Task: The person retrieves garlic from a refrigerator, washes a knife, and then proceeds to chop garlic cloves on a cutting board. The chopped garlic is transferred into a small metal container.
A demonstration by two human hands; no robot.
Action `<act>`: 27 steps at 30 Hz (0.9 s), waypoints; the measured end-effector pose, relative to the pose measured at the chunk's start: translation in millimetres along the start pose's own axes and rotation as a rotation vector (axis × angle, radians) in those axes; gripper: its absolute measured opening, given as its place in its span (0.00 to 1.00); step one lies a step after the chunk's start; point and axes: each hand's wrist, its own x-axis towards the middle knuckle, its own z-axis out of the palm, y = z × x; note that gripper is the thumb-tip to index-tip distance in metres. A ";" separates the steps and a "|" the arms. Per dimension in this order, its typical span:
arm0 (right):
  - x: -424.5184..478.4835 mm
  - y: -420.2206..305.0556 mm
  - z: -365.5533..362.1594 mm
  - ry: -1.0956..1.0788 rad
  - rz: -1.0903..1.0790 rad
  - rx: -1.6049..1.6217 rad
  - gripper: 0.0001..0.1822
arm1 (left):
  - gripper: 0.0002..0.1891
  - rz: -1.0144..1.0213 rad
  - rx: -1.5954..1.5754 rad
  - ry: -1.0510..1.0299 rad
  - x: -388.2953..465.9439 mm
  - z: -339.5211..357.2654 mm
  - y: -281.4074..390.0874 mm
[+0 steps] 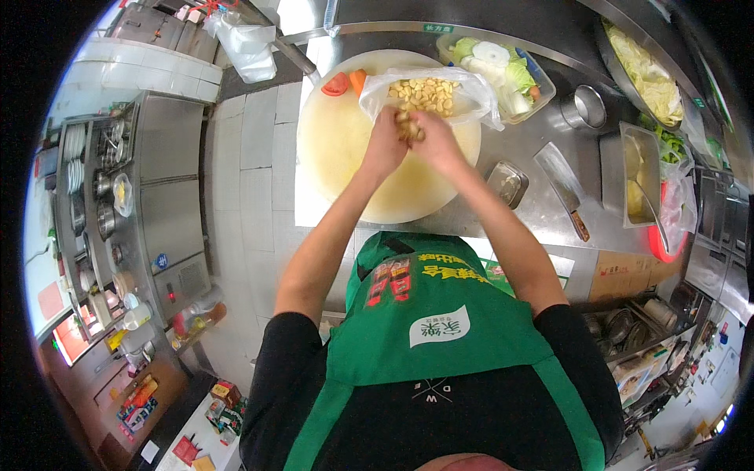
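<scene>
My left hand (pixel 387 141) and my right hand (pixel 437 140) are cupped together around a handful of what look like peeled garlic cloves (pixel 410 130). They are held over the round, pale cutting board (pixel 383 188), blurred by motion. Just beyond my fingers lies a clear plastic bag (pixel 480 97), its mouth spread wide, with many more cloves (pixel 425 94) inside. A cut tomato piece (pixel 335 85) and an orange carrot piece (pixel 357 80) rest on the board, left of the bag. My palms and some fingertips are hidden.
Right of the bag stands a plastic tub (pixel 545 94) of cut vegetables. A cleaver (pixel 562 185), a small metal dish (pixel 508 183) and a steel cup (pixel 584 107) are on the steel counter (pixel 530 226). Farther right, a ladle leans in a deep metal container (pixel 615 176).
</scene>
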 end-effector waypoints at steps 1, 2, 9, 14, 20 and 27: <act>-14.5 2.6 13.5 -0.028 -0.009 -0.016 0.26 | 0.27 -0.015 0.012 0.007 -18.4 -4.6 1.1; -25.5 6.1 28.2 -0.063 -0.019 -0.032 0.26 | 0.26 -0.066 0.011 0.005 -35.3 -7.0 -7.8; -47.7 16.9 82.9 -0.090 -0.036 -0.006 0.22 | 0.28 -0.070 0.168 0.078 -78.1 -12.2 -51.2; -43.4 12.8 54.1 -0.012 -0.190 -0.162 0.17 | 0.35 0.003 0.240 0.146 -91.9 -18.1 -38.6; 63.6 31.0 11.9 0.050 -0.073 -0.271 0.15 | 0.36 -0.033 0.246 0.172 -118.5 -28.9 -43.0; 105.7 51.5 26.9 -0.115 -0.264 -0.574 0.23 | 0.32 0.046 0.305 0.272 -126.9 -26.7 -55.2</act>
